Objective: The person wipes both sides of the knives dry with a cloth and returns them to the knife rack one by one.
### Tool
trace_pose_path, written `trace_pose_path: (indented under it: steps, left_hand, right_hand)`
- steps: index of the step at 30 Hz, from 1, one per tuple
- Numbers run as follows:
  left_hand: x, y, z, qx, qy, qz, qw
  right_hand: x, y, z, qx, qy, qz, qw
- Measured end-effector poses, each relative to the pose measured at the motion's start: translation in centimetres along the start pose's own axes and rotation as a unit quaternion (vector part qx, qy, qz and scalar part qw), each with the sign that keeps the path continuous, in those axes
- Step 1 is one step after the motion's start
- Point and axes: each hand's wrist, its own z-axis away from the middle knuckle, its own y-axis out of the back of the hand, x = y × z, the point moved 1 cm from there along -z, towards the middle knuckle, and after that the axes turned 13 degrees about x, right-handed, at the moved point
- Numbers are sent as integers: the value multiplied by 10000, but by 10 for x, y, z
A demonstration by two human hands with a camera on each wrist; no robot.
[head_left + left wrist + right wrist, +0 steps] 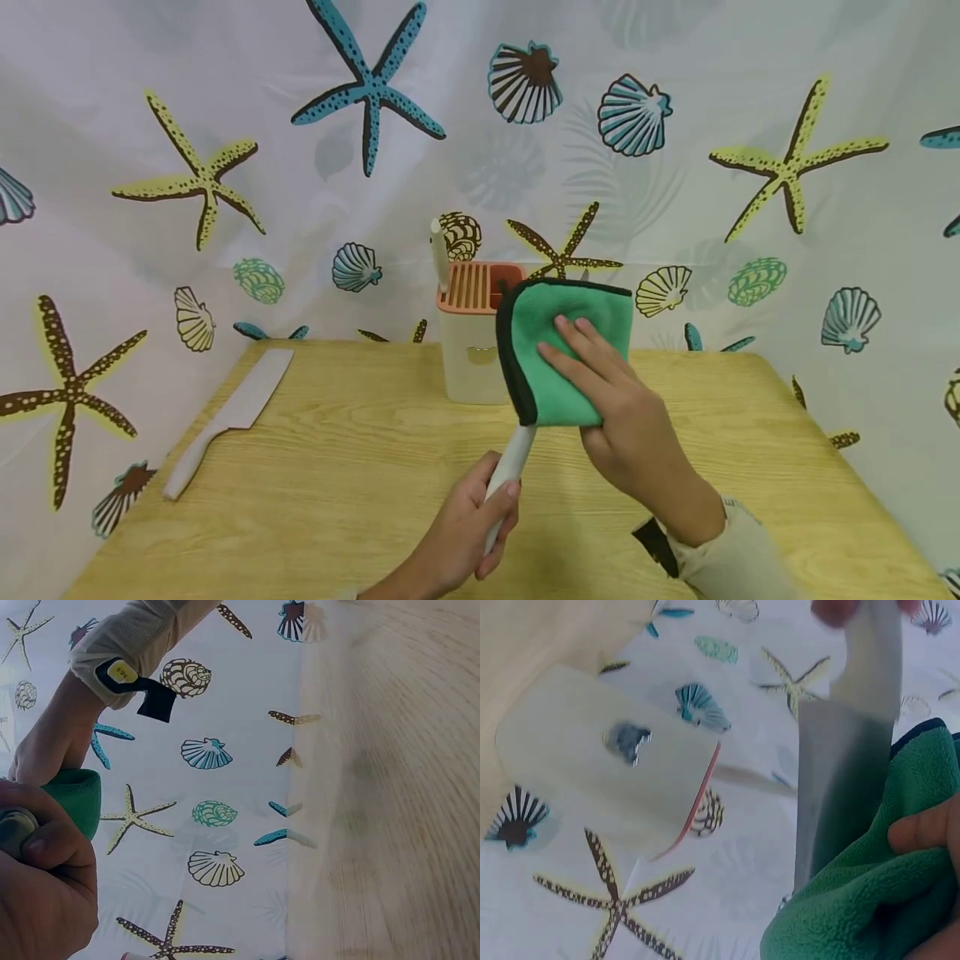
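My left hand grips the pale handle of a kitchen knife, which is held up above the table with its blade end upward. A green cloth with black edging covers the blade in the head view. My right hand holds this cloth against the blade, fingers laid over its front. In the right wrist view the broad, shiny blade shows beside the folded cloth, with the thumb side of the hand pressing into the fabric. The left wrist view shows the left fist around the handle's end.
A white knife block with an orange slotted top stands at the back, one white handle sticking out. On the table's left lies a cleaver. Behind the wooden table hangs a sheet printed with starfish and shells.
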Motion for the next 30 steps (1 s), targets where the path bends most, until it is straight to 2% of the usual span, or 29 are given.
trace_pose_path:
  steps: [9,11,13,15,18,21,25,30]
  left_hand:
    - [-7,-1,5,-164,-74,-428,9989]
    - [-8,-1,5,-166,-108,-549,9983]
    - [-8,-1,5,-124,-137,-683,9975]
    - [-8,-2,4,-41,-117,-796,9967]
    - [-7,-2,2,278,91,-891,9956]
    - [-6,-1,1,646,219,-990,9927]
    - [-6,-1,-1,892,92,-1098,9899]
    - [-4,0,-4,835,-267,-1021,9909]
  right_hand:
    - [45,12,-30,-258,-1039,-400,9935]
    - [51,11,-31,-185,-1103,-318,9932]
    - [52,5,-27,-15,-947,-72,9955]
    - [48,-3,-18,194,-580,257,9978]
    - [37,-14,-1,377,27,734,9966]
    - [24,-21,10,307,421,971,9939]
    - [7,-24,19,169,686,998,9925]
    - [-10,-23,22,-77,886,962,9914]
